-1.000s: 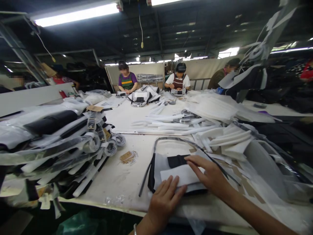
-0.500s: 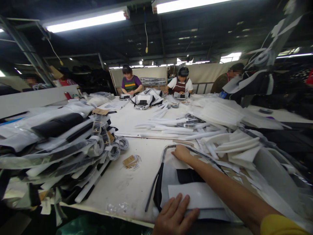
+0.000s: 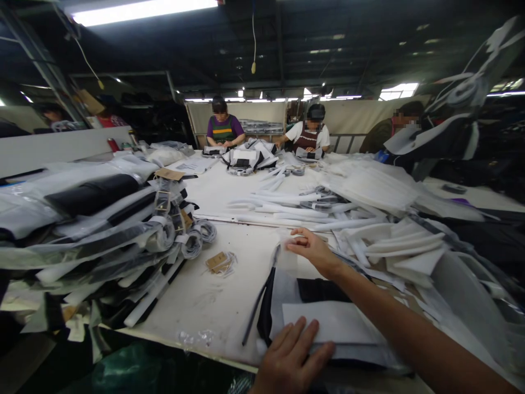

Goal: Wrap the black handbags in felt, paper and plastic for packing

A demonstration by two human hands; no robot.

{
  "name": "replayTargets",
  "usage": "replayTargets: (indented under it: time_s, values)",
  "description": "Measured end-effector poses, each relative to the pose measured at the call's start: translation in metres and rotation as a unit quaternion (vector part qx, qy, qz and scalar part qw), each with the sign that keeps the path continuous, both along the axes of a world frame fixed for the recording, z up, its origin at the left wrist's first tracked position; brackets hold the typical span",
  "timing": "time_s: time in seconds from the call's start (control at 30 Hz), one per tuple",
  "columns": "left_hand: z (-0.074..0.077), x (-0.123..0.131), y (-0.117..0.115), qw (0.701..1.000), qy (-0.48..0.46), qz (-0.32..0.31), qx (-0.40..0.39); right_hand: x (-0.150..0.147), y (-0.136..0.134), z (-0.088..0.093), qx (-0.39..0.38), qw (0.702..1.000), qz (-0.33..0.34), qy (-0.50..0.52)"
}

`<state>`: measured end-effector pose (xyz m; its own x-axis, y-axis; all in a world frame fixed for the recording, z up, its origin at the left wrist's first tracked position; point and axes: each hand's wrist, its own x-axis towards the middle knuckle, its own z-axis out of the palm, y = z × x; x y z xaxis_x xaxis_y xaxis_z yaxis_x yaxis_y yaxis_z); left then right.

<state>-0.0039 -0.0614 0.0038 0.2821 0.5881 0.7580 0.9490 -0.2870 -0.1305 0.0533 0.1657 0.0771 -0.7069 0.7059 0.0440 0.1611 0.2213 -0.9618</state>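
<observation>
A black bag piece [image 3: 324, 290] with white padding sheets lies on the table before me. My left hand [image 3: 291, 355] rests palm down, fingers spread, on the lower edge of the white sheet [image 3: 340, 323]. Above the piece's far edge, my right hand [image 3: 309, 249] is raised with thumb and forefinger apart. Faint, blurred translucent film shows by its fingertips; whether they touch it is unclear. A thin dark strip [image 3: 254, 314] runs along the left side of the piece.
Stacked wrapped black and white parts [image 3: 98, 219] fill the left, beside coiled straps [image 3: 192, 243]. Brown tags [image 3: 219, 262] lie mid-table. White foam strips [image 3: 287, 213] and sheets [image 3: 406, 246] spread behind and right. Several people sit farther off, two across the table.
My right hand has come off the piece's far edge and its fingers have spread. The dark edging there is less visible. My left hand stays on the white sheet. The view has shifted slightly.
</observation>
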Motion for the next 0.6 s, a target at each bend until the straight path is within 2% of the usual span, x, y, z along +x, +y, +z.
replayTargets:
  time_s: [0.13,0.23,0.3,0.4,0.5,0.6]
  values:
    - [0.006,-0.002,-0.002,0.999,0.002,-0.003,-0.039,0.015,-0.027,0.019,0.007,0.999,0.015,0.028]
    - [0.012,-0.003,-0.003,0.997,-0.006,-0.014,-0.08,0.032,-0.056,0.021,0.073,0.997,0.037,0.009]
    - [0.012,-0.003,-0.003,0.994,-0.023,-0.032,-0.101,0.044,-0.075,0.018,0.138,0.989,0.055,0.002]
    - [0.008,-0.002,0.0,0.985,-0.104,-0.064,-0.119,0.061,-0.097,0.009,0.207,0.971,0.119,0.019]
    - [0.007,-0.002,0.001,0.972,-0.178,-0.083,-0.128,0.078,-0.107,-0.001,0.237,0.955,0.177,0.021]
    - [0.011,-0.002,-0.002,0.973,-0.178,-0.101,-0.109,0.091,-0.109,-0.007,0.259,0.951,0.171,0.007]
